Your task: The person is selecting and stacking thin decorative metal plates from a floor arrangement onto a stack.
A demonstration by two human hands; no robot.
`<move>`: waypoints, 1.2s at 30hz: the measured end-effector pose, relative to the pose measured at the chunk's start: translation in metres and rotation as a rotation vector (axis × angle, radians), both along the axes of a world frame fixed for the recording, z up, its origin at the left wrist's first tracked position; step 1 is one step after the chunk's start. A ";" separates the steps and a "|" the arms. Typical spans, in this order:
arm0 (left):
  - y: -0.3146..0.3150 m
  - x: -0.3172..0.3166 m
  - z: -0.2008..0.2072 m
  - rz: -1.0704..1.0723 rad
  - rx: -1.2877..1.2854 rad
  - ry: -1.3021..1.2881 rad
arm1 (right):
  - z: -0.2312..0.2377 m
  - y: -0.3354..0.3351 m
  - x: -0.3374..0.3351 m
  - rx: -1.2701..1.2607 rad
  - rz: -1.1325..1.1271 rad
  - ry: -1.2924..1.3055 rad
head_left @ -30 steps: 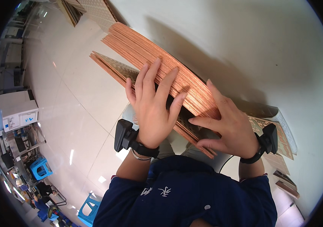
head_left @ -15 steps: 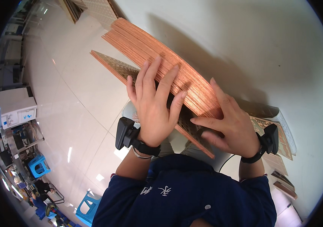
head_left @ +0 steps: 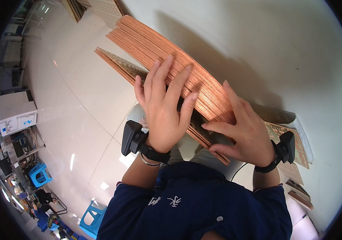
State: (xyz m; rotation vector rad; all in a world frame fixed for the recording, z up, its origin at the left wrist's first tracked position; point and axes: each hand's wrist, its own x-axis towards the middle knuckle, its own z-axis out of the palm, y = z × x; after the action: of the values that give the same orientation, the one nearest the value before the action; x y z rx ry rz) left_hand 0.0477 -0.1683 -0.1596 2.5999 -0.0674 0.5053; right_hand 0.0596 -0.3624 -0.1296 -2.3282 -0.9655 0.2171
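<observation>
A thick row of thin boards (head_left: 159, 44) with copper-orange edges stands on edge, leaning toward the wall. On my side of it, a smaller bunch of the same boards (head_left: 117, 68) tilts toward me, with a dark gap between the two groups. My left hand (head_left: 164, 100) lies over the top edges with its fingers spread, the fingertips resting on the thick row. At the right end my right hand (head_left: 247, 132) has its fingers apart. Its index finger touches the thick row and its thumb reaches the near bunch. Patterned faces show inside the gap.
A pale wall (head_left: 291, 48) rises behind the boards. More patterned boards (head_left: 107, 12) lean at the far left, and flat patterned sheets (head_left: 285, 136) stand at the right. Blue stools (head_left: 93, 218), a white cabinet (head_left: 17, 114) and cluttered shelves are on the left across the tiled floor.
The near bunch has grown thicker, with more boards tipped from the thick row toward me. My right thumb has shifted onto the near bunch. My left hand has barely moved.
</observation>
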 end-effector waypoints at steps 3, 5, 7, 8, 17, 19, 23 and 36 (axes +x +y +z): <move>0.000 0.001 0.000 -0.003 0.016 -0.006 | 0.000 0.000 0.001 -0.001 0.004 -0.007; 0.000 0.001 0.000 -0.002 0.015 -0.004 | 0.000 0.000 0.001 0.000 0.008 -0.009; 0.000 0.000 0.000 -0.001 0.015 -0.002 | 0.000 -0.001 0.002 0.009 0.020 0.008; 0.000 0.000 0.001 -0.003 0.007 -0.001 | 0.001 -0.001 0.002 0.010 0.021 0.008; 0.001 -0.001 -0.004 0.001 -0.091 -0.069 | 0.000 -0.003 0.005 -0.057 0.047 -0.060; 0.000 0.000 -0.005 0.002 -0.117 -0.083 | 0.003 -0.001 0.004 0.005 -0.003 0.005; 0.000 0.001 -0.006 0.001 -0.135 -0.101 | 0.003 0.000 0.004 -0.004 0.015 0.002; 0.013 -0.035 -0.026 0.141 -0.505 -0.309 | -0.002 0.000 0.004 0.017 -0.038 -0.072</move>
State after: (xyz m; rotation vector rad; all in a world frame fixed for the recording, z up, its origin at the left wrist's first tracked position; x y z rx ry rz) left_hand 0.0122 -0.1553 -0.1860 2.0275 0.1270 0.8498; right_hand 0.0632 -0.3628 -0.1319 -2.3508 -0.9525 0.1098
